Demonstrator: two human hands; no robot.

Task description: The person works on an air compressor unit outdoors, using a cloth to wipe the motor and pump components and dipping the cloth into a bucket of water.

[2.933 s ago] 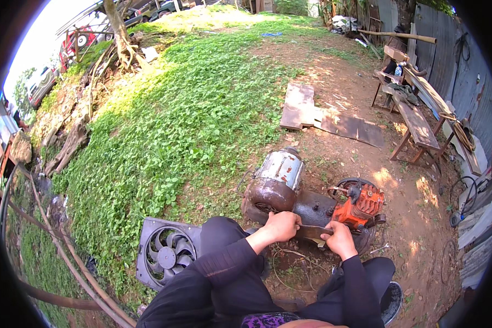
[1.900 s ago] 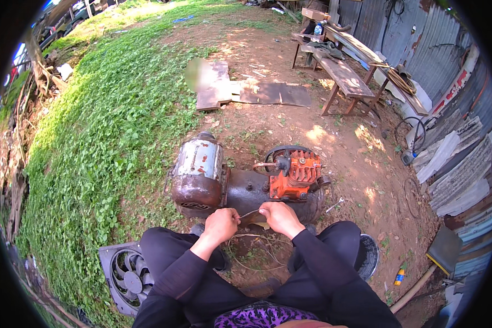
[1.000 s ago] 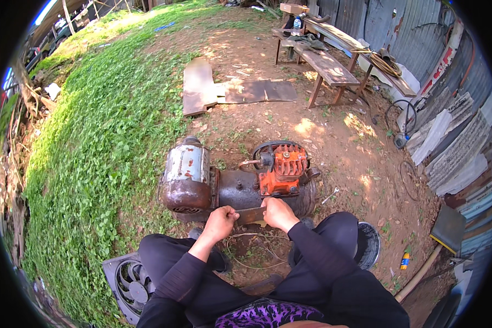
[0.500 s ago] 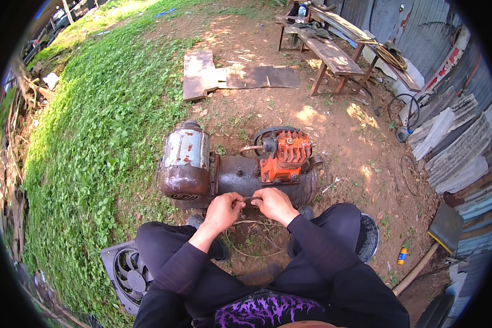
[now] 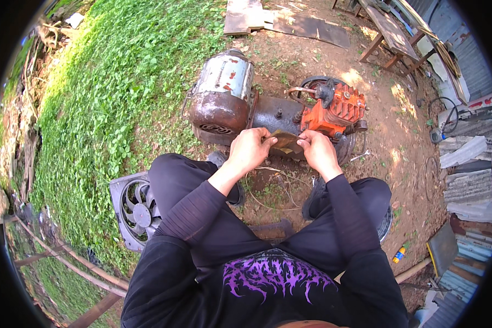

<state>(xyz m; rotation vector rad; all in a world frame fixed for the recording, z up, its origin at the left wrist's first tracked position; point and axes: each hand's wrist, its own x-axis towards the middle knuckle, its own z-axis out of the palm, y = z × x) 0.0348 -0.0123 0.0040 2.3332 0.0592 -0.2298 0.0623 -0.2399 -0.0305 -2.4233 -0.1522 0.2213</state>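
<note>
My left hand [image 5: 251, 147] and my right hand [image 5: 317, 153] pinch opposite ends of a thin, dark brown flat piece [image 5: 283, 143], held over a compressor's near side. The compressor has a dark rusty tank [image 5: 270, 113], a silver-and-rust motor [image 5: 224, 93] at the left and an orange pump head [image 5: 333, 109] with a black wheel behind it at the right. A wrench [image 5: 359, 155] lies on the dirt to the right. A thin cable [image 5: 273, 208] loops on the ground between my legs.
A fan in a square housing [image 5: 128, 213] lies by my left leg. Boards [image 5: 306, 27] lie beyond the compressor. A wooden bench [image 5: 388, 33], corrugated sheets [image 5: 467, 191], a hose [image 5: 451, 115] and a small yellow bottle [image 5: 399, 255] are on the right.
The view has tipped further down toward my lap. The flat piece between my hands now shows its broad face, where half a second ago it looked narrow and edge-on.
</note>
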